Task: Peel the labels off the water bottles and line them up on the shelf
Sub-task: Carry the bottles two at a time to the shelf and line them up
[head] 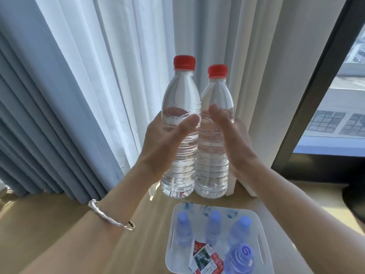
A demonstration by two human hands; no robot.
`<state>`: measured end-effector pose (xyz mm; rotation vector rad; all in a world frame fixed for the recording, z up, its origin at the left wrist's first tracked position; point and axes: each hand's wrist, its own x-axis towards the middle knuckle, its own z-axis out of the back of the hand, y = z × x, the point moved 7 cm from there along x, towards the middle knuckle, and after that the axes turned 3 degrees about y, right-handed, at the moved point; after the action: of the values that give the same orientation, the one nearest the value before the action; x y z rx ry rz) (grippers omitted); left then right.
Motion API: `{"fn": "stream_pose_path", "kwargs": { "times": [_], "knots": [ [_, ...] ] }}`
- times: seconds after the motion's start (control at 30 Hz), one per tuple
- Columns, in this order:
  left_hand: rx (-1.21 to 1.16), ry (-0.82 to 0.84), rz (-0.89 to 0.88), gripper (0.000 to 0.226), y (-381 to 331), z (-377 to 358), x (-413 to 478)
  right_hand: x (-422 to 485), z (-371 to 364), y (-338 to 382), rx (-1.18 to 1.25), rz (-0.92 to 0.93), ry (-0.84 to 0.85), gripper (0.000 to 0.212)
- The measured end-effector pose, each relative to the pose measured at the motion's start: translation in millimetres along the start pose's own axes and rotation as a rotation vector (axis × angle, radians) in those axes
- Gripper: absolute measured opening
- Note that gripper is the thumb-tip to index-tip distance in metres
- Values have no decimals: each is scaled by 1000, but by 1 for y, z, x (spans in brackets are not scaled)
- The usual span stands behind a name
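Pale wooden surface (39,214), white tray (173,260) (slotted handles) directly on it

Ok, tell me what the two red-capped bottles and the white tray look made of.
Left bottle and right bottle: clear, glossy plastic by the look; see-through ribbed walls catch highlights. White tray: probably moulded plastic, smooth, semi-matte, with cut slot handles.

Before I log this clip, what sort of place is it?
Probably a bedroom or hotel room: long curtains, a dark-framed window looking out on buildings, and a wooden shelf below them holding a white tray.
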<state>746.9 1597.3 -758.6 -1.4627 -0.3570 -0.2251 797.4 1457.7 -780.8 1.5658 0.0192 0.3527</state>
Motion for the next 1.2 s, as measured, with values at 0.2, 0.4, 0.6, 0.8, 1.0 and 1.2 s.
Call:
{"fn": "stream_pose_path", "kwargs": {
  "times": [0.2,0.4,0.6,0.8,1.0,1.2],
  "knots": [
    [38,27,-137,38,-140,8,77,47,11,154,8,154,-64,79],
    [27,9,-197,41,-304,26,146,94,9,331,0,207,-75,78],
    [28,-33,-222,50,-455,58,201,128,-9,493,-6,246,-37,76],
    [10,-14,-286,46,-596,67,243,144,-7,642,-4,323,-71,72],
    [18,16,-373,45,-736,76,276,155,-9,786,-7,428,-62,70],
    [80,4,-462,48,-853,94,297,160,-22,906,-14,494,-9,74]
  ]
}}
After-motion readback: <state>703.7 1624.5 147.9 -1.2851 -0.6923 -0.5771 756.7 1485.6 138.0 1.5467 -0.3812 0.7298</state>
